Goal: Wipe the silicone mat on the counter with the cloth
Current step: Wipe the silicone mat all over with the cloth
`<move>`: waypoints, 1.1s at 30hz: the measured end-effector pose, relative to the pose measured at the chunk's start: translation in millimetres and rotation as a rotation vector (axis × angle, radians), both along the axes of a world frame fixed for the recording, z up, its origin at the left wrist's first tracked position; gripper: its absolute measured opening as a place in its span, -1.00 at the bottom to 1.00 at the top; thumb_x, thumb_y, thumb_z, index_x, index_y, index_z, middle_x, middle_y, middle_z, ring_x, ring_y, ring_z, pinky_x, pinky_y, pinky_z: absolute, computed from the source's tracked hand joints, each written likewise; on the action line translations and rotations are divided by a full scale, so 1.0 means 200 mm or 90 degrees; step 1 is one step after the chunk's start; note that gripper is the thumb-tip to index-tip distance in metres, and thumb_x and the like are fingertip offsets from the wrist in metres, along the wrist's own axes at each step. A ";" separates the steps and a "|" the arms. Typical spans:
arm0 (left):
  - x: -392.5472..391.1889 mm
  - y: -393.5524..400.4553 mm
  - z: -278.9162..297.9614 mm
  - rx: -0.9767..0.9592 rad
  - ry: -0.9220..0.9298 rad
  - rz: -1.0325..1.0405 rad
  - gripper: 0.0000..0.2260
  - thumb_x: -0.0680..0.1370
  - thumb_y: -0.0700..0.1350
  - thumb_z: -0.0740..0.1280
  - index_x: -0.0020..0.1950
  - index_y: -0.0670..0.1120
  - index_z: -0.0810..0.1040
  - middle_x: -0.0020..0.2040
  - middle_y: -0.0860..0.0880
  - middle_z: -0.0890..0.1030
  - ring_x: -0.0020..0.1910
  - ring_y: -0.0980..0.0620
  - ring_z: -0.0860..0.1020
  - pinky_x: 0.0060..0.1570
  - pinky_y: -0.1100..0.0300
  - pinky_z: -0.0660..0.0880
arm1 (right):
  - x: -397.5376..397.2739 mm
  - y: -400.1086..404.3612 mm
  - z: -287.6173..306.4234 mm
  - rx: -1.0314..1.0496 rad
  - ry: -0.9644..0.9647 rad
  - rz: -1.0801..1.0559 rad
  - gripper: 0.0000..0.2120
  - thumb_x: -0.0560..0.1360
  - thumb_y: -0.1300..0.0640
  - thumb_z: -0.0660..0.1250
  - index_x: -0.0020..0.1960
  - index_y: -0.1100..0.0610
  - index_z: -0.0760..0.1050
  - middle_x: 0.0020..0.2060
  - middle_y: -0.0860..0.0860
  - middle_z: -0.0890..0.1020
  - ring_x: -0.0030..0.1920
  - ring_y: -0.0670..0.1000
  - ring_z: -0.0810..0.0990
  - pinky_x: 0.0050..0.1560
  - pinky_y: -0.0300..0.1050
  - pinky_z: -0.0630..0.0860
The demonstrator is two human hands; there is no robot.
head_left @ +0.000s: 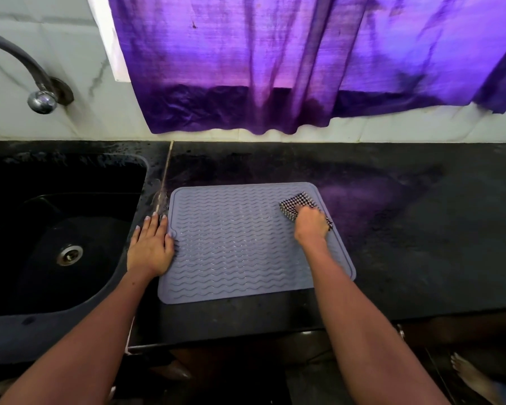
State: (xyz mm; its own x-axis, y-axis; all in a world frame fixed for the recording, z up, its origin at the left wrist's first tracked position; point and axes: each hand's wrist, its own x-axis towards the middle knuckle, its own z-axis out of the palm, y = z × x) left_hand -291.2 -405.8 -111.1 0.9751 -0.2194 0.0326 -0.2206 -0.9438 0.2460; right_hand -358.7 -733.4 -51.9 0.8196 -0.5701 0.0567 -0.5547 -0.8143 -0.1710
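Note:
A grey silicone mat [237,244] with wavy ridges lies flat on the black counter [421,229]. A black-and-white checked cloth [292,204] sits on the mat's far right part. My right hand [311,225] grips the cloth from above and holds it against the mat, hiding much of it. My left hand [151,244] lies flat with straight fingers on the counter at the mat's left edge, its thumb side touching the rim.
A black sink [41,229] with a metal drain [69,255] is set into the counter at the left, under a curved tap [41,99]. A purple curtain [304,68] hangs over the white wall behind. A bare foot [471,375] shows at the lower right.

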 end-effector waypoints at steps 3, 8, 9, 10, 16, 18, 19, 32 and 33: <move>0.00 0.00 0.00 -0.008 -0.003 -0.005 -0.39 0.52 0.10 -0.18 0.54 -0.10 0.10 0.56 -0.11 0.08 0.55 -0.04 0.02 0.51 0.01 -0.09 | 0.01 -0.01 0.00 0.009 0.031 -0.011 -0.69 0.55 0.34 0.11 0.20 0.19 0.52 0.14 0.20 0.58 0.19 0.20 0.53 0.15 0.02 0.47; 0.00 0.00 0.01 -0.017 -0.010 -0.008 -0.37 0.51 0.10 -0.17 0.54 -0.10 0.11 0.56 -0.11 0.09 0.55 -0.05 0.02 0.51 0.01 -0.09 | 0.00 -0.07 0.07 0.163 0.012 -0.036 -0.66 0.55 0.25 0.17 0.27 0.07 0.52 0.22 0.19 0.54 0.25 0.21 0.49 0.22 -0.02 0.43; 0.00 0.00 0.01 -0.018 -0.007 -0.009 -0.37 0.50 0.10 -0.18 0.54 -0.10 0.11 0.56 -0.11 0.09 0.55 -0.05 0.02 0.51 0.01 -0.09 | 0.01 -0.10 0.11 0.230 -0.002 -0.066 -0.67 0.54 0.23 0.20 0.27 0.06 0.53 0.24 0.20 0.53 0.27 0.21 0.48 0.24 -0.03 0.42; -0.01 0.00 0.01 -0.018 -0.005 -0.011 -0.37 0.50 0.10 -0.18 0.54 -0.10 0.11 0.56 -0.11 0.09 0.55 -0.05 0.02 0.51 0.01 -0.09 | 0.02 -0.14 0.15 0.303 -0.030 -0.105 -0.68 0.54 0.20 0.22 0.26 0.06 0.54 0.26 0.21 0.52 0.28 0.21 0.47 0.25 -0.05 0.41; 0.00 0.00 0.00 -0.022 -0.022 -0.014 -0.53 0.64 0.00 -0.02 0.53 -0.11 0.12 0.55 -0.13 0.11 0.55 -0.07 0.03 0.51 -0.03 -0.06 | -0.06 -0.09 0.13 0.209 -0.147 -0.169 -0.63 0.54 0.26 0.14 0.23 0.00 0.56 0.17 0.22 0.56 0.18 0.26 0.52 0.17 0.04 0.47; 0.00 0.00 0.00 -0.025 -0.023 -0.013 -0.54 0.64 -0.03 0.00 0.53 -0.11 0.12 0.56 -0.13 0.10 0.55 -0.07 0.03 0.52 -0.02 -0.07 | -0.11 -0.03 0.05 0.120 -0.087 -0.137 -0.69 0.57 0.26 0.12 0.20 0.11 0.56 0.14 0.22 0.58 0.16 0.24 0.54 0.13 0.03 0.48; 0.00 0.00 0.00 -0.027 -0.023 -0.014 -0.54 0.64 -0.02 -0.01 0.53 -0.11 0.12 0.55 -0.13 0.10 0.55 -0.07 0.03 0.51 -0.02 -0.07 | -0.13 0.00 0.02 0.087 -0.057 -0.116 -0.70 0.58 0.27 0.11 0.19 0.17 0.55 0.14 0.22 0.59 0.17 0.22 0.54 0.13 0.02 0.48; 0.03 0.01 0.01 0.005 0.091 -0.020 -0.51 0.65 0.03 -0.07 0.56 -0.07 -0.04 0.58 -0.11 -0.07 0.56 -0.07 -0.12 0.50 -0.03 -0.19 | -0.20 -0.09 0.14 0.377 -0.140 -0.186 -0.60 0.54 0.28 0.12 0.27 0.00 0.54 0.25 0.22 0.52 0.25 0.24 0.47 0.28 -0.02 0.39; 0.02 0.02 0.02 0.004 0.094 -0.018 -0.50 0.65 0.05 -0.07 0.56 -0.07 -0.04 0.58 -0.11 -0.07 0.56 -0.07 -0.12 0.50 -0.03 -0.20 | -0.23 -0.08 0.13 0.360 -0.152 -0.184 -0.58 0.54 0.29 0.12 0.27 -0.03 0.54 0.24 0.22 0.53 0.23 0.24 0.49 0.25 -0.01 0.41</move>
State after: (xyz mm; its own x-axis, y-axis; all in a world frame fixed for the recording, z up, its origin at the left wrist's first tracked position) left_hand -288.0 -402.8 -108.0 0.9627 -0.2463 -0.1123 -0.2088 -0.9396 0.2711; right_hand -404.3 -750.0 -25.0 0.6316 -0.7599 -0.1538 -0.6307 -0.3882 -0.6719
